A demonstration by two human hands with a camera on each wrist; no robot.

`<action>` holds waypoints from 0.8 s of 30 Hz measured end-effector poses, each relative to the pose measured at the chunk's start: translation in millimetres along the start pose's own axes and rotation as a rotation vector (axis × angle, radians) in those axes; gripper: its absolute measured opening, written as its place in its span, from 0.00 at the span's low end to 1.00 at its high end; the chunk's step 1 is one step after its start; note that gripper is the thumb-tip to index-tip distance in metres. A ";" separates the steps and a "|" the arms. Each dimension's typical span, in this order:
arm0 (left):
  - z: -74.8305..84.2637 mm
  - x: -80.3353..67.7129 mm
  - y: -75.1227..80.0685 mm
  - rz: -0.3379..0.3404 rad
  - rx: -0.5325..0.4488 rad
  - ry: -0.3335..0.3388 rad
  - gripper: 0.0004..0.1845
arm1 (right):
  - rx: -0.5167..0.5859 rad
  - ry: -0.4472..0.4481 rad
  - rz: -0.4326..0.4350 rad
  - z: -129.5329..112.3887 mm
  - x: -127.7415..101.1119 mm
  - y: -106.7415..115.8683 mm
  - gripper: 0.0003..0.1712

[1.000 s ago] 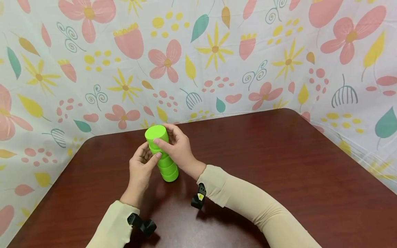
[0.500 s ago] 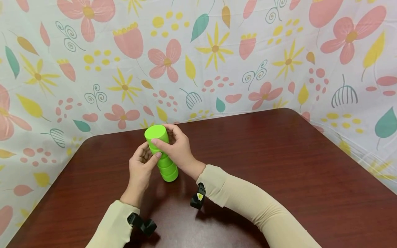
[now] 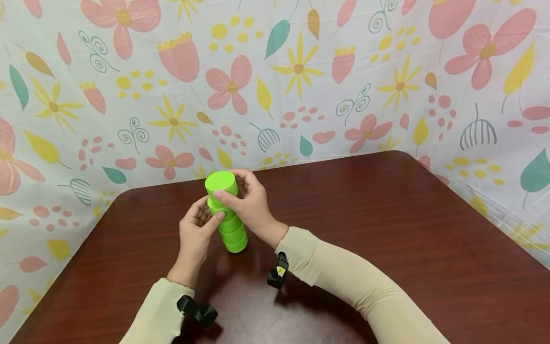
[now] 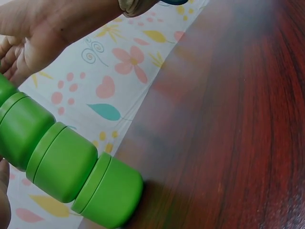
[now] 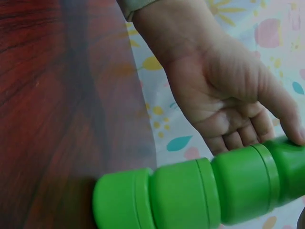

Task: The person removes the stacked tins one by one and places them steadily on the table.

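Note:
A column of several bright green round tubs (image 3: 232,234) stands on the dark red-brown table (image 3: 386,229), left of centre. My right hand (image 3: 234,191) grips the topmost tub (image 3: 221,183) from the right, thumb on its front; that tub sits slightly offset above the one below. My left hand (image 3: 210,216) holds the column's upper part from the left, thumb pressed on a tub's side. The left wrist view shows the lower tubs (image 4: 62,162) and my right hand (image 4: 43,33). The right wrist view shows the column (image 5: 190,198) with my left hand (image 5: 224,95) behind it.
A flower-patterned plastic sheet (image 3: 301,86) walls the table on the far and side edges. The bare tabletop stretches to the right and front of the column. Black wrist-camera straps (image 3: 197,310) sit on both cream sleeves.
The topmost tub has shifted slightly up and to the right in my right hand, which moved with it. My left hand and the lower tubs have stayed in place.

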State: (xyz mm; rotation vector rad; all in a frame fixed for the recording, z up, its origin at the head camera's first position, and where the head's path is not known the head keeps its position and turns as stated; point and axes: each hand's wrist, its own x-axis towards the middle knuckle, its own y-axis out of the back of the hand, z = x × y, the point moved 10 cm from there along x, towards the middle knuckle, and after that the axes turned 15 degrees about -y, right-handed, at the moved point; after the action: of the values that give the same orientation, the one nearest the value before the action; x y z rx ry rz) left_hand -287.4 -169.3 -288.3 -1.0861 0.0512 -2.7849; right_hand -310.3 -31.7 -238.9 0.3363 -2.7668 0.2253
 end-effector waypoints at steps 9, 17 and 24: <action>-0.1 1.4 -1.4 -0.007 -0.017 -0.012 0.24 | -0.002 0.050 0.023 -16.7 -0.2 22.8 0.26; -0.8 4.2 -3.3 -0.005 -0.033 -0.019 0.24 | -0.029 0.080 0.074 -13.7 -9.4 51.5 0.27; -1.9 2.4 -1.1 0.004 -0.028 -0.014 0.24 | -0.032 0.008 0.101 2.3 -19.3 63.4 0.27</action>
State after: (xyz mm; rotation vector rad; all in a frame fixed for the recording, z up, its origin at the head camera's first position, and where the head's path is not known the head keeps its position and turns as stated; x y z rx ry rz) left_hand -290.6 -168.6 -287.9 -1.1107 0.0904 -2.7805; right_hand -309.7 32.6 -255.1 0.1873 -2.7793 0.2069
